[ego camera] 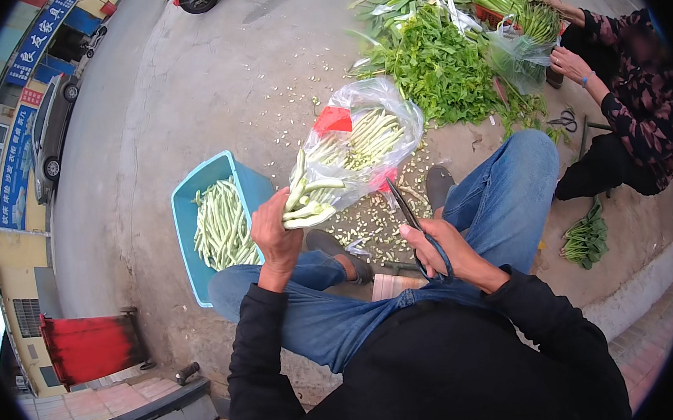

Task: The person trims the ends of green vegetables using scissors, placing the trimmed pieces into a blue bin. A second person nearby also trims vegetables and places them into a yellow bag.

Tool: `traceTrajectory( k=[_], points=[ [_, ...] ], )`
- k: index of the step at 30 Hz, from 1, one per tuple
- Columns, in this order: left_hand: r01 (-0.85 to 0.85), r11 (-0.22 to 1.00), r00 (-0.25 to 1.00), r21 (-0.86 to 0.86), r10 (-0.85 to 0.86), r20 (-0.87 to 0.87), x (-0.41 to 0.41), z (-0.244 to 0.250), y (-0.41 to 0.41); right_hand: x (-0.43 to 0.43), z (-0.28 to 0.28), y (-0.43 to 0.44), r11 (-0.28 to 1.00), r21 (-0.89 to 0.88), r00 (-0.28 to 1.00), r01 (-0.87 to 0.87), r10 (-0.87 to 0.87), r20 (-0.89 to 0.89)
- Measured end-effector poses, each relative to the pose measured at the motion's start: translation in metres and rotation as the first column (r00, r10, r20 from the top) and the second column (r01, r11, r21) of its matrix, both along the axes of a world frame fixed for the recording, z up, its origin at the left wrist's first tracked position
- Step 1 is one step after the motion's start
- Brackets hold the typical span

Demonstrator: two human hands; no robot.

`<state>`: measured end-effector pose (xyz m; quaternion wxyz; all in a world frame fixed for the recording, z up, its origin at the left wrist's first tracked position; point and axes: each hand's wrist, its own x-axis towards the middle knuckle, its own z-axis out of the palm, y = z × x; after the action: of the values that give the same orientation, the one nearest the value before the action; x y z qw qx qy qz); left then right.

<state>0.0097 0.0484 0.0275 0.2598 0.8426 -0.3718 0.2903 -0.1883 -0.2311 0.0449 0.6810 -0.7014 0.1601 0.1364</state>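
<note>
A bunch of pale green beans (307, 203) is gripped in my left hand (275, 230), above the ground between my knees and the blue plastic tub. My right hand (451, 248) holds a pair of dark scissors (412, 212), blades pointing up and away from me, to the right of the beans. The blue tub (185, 247) on the left contains many more green beans (223, 223). Beyond my hands a clear plastic bag (408, 104) with red patches lies spread on the ground, with long beans (373, 138) in it.
Cut bean ends (368, 225) litter the ground around my shoes. Leafy greens (443, 62) are heaped beyond the bag. At right a seated person (632, 88) handles green stalks in a plastic bag; another pair of scissors (566, 121) and a leafy bundle (585, 236) lie nearby.
</note>
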Motion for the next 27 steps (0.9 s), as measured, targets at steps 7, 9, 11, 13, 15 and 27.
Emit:
traceTrajectory(
  k=[7, 9, 11, 13, 15, 27],
  points=[
    [-0.205, 0.915, 0.81, -0.347, -0.04, -0.585, -0.002, -0.007, 0.005, 0.001, -0.004, 0.007, 0.998, 0.069, 1.0, -0.004, 0.003, 0.014],
    [-0.24, 0.835, 0.668, -0.496, -0.229, -0.708, 0.002, -0.004, 0.005, 0.001, -0.001, 0.008, 0.996, 0.093, 1.0, -0.011, 0.011, 0.002],
    [-0.289, 0.729, 0.572, -0.621, -0.389, -0.722, 0.001, 0.004, -0.001, 0.001, 0.0, 0.009, 0.993, 0.113, 1.0, -0.015, 0.017, -0.016],
    [-0.318, 0.699, 0.513, -0.64, -0.442, -0.736, 0.002, 0.009, -0.001, 0.001, 0.0, 0.01, 0.993, 0.114, 1.0, -0.021, 0.022, -0.007],
    [-0.337, 0.648, 0.457, -0.683, -0.522, -0.72, 0.002, 0.012, -0.003, 0.001, -0.003, 0.012, 0.993, 0.118, 1.0, -0.023, 0.024, -0.004],
    [-0.392, 0.475, 0.279, -0.788, -0.755, -0.594, 0.009, 0.011, -0.005, 0.002, 0.007, 0.025, 0.985, 0.165, 0.999, -0.044, 0.043, 0.006]
  ],
)
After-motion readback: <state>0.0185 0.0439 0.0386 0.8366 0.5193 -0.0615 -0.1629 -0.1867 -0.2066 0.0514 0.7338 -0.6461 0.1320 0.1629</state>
